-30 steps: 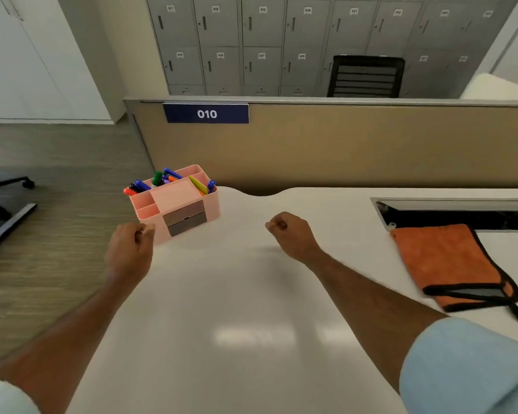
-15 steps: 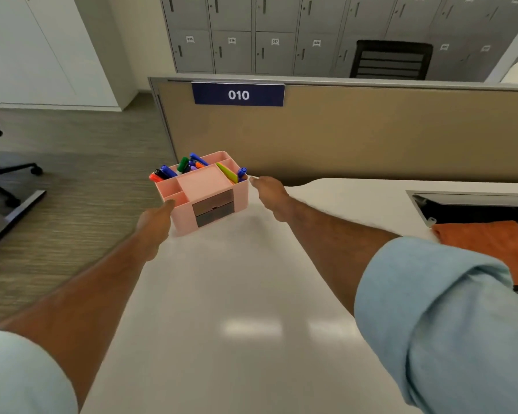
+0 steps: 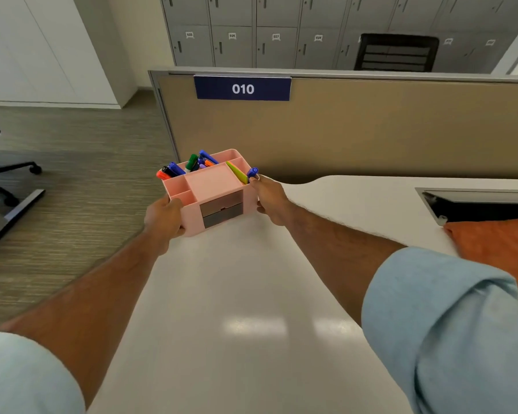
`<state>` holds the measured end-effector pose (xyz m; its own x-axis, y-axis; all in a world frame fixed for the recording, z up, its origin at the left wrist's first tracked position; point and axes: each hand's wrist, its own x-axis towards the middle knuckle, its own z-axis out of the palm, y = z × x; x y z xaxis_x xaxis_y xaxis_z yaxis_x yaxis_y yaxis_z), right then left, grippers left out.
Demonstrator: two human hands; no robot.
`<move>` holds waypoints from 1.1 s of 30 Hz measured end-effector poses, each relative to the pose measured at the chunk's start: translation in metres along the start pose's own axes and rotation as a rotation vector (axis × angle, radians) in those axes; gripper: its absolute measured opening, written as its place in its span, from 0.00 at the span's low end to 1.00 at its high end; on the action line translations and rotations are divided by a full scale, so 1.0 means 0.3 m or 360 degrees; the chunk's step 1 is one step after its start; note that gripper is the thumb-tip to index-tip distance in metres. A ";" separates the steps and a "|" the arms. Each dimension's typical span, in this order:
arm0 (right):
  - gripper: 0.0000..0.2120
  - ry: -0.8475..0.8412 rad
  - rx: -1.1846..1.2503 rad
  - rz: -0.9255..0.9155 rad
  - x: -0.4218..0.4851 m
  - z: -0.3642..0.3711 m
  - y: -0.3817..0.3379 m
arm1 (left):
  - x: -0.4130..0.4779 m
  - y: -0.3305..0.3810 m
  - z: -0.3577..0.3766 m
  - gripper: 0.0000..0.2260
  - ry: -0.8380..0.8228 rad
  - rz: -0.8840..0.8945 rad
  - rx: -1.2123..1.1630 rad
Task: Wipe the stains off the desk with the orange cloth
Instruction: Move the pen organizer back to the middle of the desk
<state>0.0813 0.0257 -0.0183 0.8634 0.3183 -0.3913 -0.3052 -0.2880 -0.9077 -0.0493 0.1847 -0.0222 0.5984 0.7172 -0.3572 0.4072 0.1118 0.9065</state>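
Head view: hands (image 3: 219,209) grip organizer (image 3: 211,192); orange cloth (image 3: 497,243) well right.

One pink organizer (image 3: 210,186) is sitting on one white desk (image 3: 237,294). Two gray drawers (image 3: 221,210) are showing in its front. One orange cloth (image 3: 497,243) is lying at right. Two hands are showing: left hand (image 3: 164,218), right hand (image 3: 271,198). The pens (image 3: 192,165) are overlapping, so their number is not countable.

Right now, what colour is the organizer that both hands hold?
Pink, with two grey drawers in front. The organizer shows best in the head view, the only one.
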 end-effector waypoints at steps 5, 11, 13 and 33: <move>0.19 0.0083 0.0179 -0.0030 -0.041 -0.149 0.051 | -0.034 0.047 0.100 0.19 -0.0100 0.0121 0.0070; 0.19 0.0244 0.0110 -0.0112 -0.100 -0.435 0.081 | -0.097 0.128 0.313 0.18 -0.0371 0.0168 0.0184; 0.19 0.0304 0.0066 -0.0109 -0.113 -0.499 0.089 | -0.103 0.131 0.372 0.18 -0.0435 0.0126 0.0199; 0.23 0.0333 -0.0442 -0.0123 -0.154 -0.707 0.153 | -0.166 0.102 0.579 0.20 -0.0546 0.0088 0.0255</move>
<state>0.1126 -0.1937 -0.0098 0.9520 0.1652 -0.2575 -0.1398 -0.5138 -0.8464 0.0531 0.0330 -0.0156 0.8075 0.4443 -0.3881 0.4545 -0.0490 0.8894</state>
